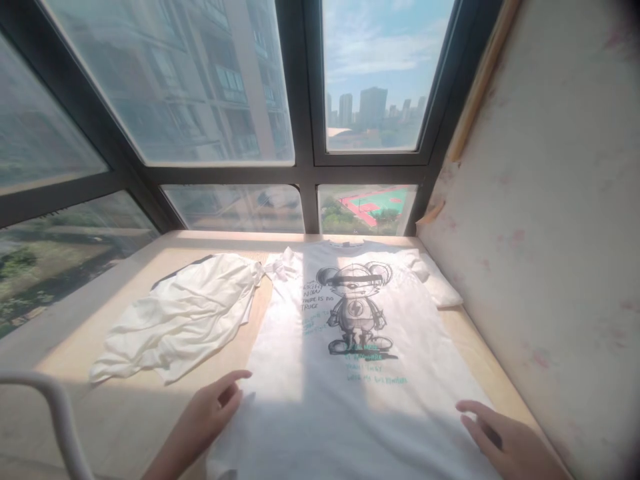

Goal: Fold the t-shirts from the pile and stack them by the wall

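A white T-shirt [310,420] lies spread out front side up, its neckline toward the windows. On its chest is a black cartoon mouse or bear print [355,310], with black and green lettering around it. My left hand [217,407] is over the shirt's lower left edge, thumb and index finger apart and nothing between them. At the lower right edge, my right hand [503,437] has its fingers spread too, holding nothing. Whether either hand touches the cloth, I cannot tell. The sleeves look crumpled near the top.
Left of the shirt lies a crumpled cream garment [185,317] with a dark edge behind it. Both rest on a pale wooden surface [55,327]. A curved white tube [57,407] stands at lower left. Windows [230,207] border the back, a wall [545,233] the right.
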Demonstrator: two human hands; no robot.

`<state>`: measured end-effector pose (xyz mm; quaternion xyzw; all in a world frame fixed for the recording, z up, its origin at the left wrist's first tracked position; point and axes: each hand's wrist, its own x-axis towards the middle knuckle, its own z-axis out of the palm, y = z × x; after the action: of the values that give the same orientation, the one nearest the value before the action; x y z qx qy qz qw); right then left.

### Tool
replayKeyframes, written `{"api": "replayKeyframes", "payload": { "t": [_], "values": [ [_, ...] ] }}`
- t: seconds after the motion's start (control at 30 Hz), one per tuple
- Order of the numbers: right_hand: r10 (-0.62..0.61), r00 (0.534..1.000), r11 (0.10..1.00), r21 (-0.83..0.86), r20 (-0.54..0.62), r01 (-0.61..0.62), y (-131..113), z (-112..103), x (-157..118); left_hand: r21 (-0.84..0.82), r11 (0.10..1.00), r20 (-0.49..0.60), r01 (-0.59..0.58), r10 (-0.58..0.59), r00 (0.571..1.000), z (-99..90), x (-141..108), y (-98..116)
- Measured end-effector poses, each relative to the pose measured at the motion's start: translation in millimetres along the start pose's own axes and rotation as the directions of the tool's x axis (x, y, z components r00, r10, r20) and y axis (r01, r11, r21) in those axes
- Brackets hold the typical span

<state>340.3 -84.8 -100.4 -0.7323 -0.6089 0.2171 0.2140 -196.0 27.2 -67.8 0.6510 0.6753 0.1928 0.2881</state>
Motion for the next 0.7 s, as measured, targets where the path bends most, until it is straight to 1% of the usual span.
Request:
{"api": "replayKeyframes", "payload": {
  "t": [0.03,0.1,0.17,0.2,0.23,0.3,0.37,0.43,0.53,0.63,0.7],
  "values": [
    [-0.031,0.999,0.999,0.01,0.026,0.031,-16,5,13,0.014,1.0,-0.033,-0.016,0.017,0.999,3.6,25,10],
    [-0.101,0.993,0.994,0.042,0.063,0.099,-49,19,37,0.054,0.999,-0.168,0.004,0.005,0.986,12.9,82,27],
    [-0.178,0.98,0.982,0.078,0.088,0.171,-74,35,58,0.069,0.997,-0.208,0.016,-0.001,0.978,20.9,141,39],
    [-0.21,0.974,0.975,0.094,0.085,0.202,-81,44,66,0.079,0.996,-0.236,0.029,-0.01,0.972,23.6,170,44],
    [-0.233,0.97,0.968,0.107,0.069,0.225,-86,53,73,0.091,0.995,-0.258,0.042,-0.017,0.966,25.1,198,48],
    [-0.259,0.965,0.959,0.13,0.028,0.254,-85,72,84,0.117,0.991,-0.302,0.07,-0.031,0.953,25.2,247,53],
    [-0.256,0.967,0.955,0.147,-0.021,0.256,-78,88,89,0.138,0.986,-0.335,0.092,-0.04,0.941,22.3,284,56],
    [-0.251,0.966,0.953,0.16,-0.063,0.258,-69,101,89,0.156,0.983,-0.345,0.1,-0.04,0.938,17.9,309,56],
    [-0.257,0.956,0.947,0.158,-0.143,0.278,-63,112,85,0.181,0.98,-0.309,0.085,-0.026,0.951,10.1,327,51],
    [-0.281,0.944,0.942,0.138,-0.174,0.306,-64,114,82,0.192,0.979,-0.286,0.065,-0.008,0.958,2.1,325,48],
    [-0.3,0.935,0.938,0.121,-0.189,0.325,-65,112,82,0.188,0.98,-0.312,0.061,0.001,0.95,-1.7,315,48]
  ]
}}
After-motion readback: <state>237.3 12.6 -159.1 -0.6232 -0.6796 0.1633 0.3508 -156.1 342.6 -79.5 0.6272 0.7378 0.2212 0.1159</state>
